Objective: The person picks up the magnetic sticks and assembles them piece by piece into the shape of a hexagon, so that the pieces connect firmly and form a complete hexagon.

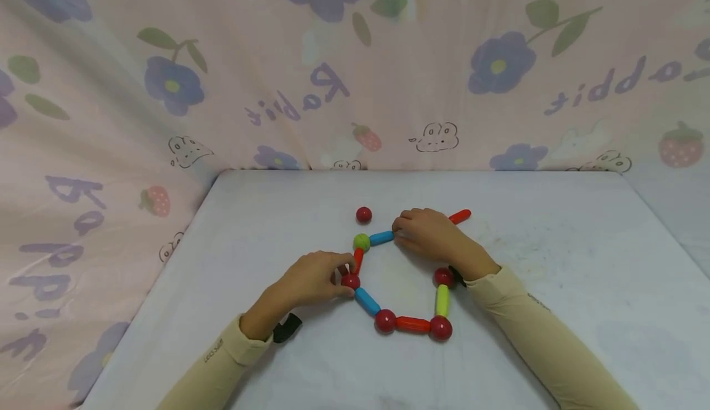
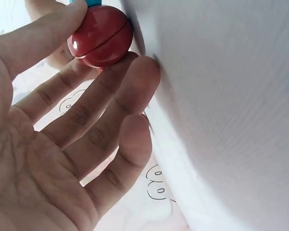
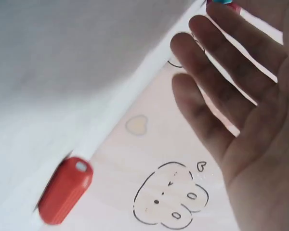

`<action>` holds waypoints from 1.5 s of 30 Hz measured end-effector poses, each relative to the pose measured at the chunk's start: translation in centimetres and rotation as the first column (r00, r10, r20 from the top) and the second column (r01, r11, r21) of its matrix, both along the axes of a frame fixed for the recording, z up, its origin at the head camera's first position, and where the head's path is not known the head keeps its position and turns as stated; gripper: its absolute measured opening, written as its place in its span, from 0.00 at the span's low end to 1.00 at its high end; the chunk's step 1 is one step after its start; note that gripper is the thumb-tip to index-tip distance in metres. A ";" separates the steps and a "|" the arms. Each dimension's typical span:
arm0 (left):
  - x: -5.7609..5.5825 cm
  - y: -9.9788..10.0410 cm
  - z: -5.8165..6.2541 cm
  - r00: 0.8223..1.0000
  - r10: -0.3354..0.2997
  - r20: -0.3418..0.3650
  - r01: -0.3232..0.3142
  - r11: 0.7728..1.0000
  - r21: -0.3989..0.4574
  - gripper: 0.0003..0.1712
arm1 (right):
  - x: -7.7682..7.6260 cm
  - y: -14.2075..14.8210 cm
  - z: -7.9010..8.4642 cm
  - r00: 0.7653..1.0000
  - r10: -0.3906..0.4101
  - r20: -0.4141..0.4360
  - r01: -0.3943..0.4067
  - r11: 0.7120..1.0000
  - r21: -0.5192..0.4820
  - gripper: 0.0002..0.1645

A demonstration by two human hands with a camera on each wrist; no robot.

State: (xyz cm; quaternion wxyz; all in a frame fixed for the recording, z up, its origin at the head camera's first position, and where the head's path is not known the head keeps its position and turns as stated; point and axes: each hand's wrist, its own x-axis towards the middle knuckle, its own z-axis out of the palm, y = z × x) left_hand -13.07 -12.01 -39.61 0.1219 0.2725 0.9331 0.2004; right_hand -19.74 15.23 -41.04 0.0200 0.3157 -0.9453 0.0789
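On the white table lies an unclosed ring of magnetic-looking sticks and balls. My left hand [image 1: 317, 279] grips a red ball [image 2: 102, 36] at the ring's left side, thumb on one side and fingers on the other. From that ball a red stick [image 1: 358, 263] runs up to a green ball [image 1: 362, 241], and a blue stick [image 1: 367, 301] slants down to the right. My right hand [image 1: 427, 232] pinches the right end of another blue stick [image 1: 381, 238], which reaches the green ball. Its fingertips are partly hidden; its other fingers extend fairly straight in the right wrist view.
A loose red ball [image 1: 363, 214] sits behind the green one. Beyond the right hand lies a loose red stick [image 1: 460, 216]. A yellow-green stick [image 1: 442, 301] joins two red balls by the right wrist; a red stick [image 1: 413, 325] forms the near side. Patterned cloth hangs behind.
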 end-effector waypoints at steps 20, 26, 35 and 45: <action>-3.2 1.3 0.2 0.987 0.160 0.006 -0.160 0.985 -0.058 0.26 | 1.4 1.7 1.7 0.961 -0.109 0.253 0.118 0.993 -0.022 0.17; -4.3 3.1 -0.1 0.988 0.146 -0.045 -0.150 0.982 -0.114 0.25 | 2.4 0.6 2.0 0.942 -0.192 0.274 0.180 0.981 0.069 0.19; -4.4 1.7 -0.1 0.972 0.228 -0.049 -0.232 0.968 -0.097 0.21 | 5.5 2.1 1.4 0.972 -0.110 0.209 0.087 0.989 0.118 0.44; -3.9 0.3 -0.2 0.952 0.305 -0.008 -0.305 0.950 -0.073 0.19 | 2.7 3.4 0.1 0.989 -0.050 0.138 0.048 0.999 0.023 0.39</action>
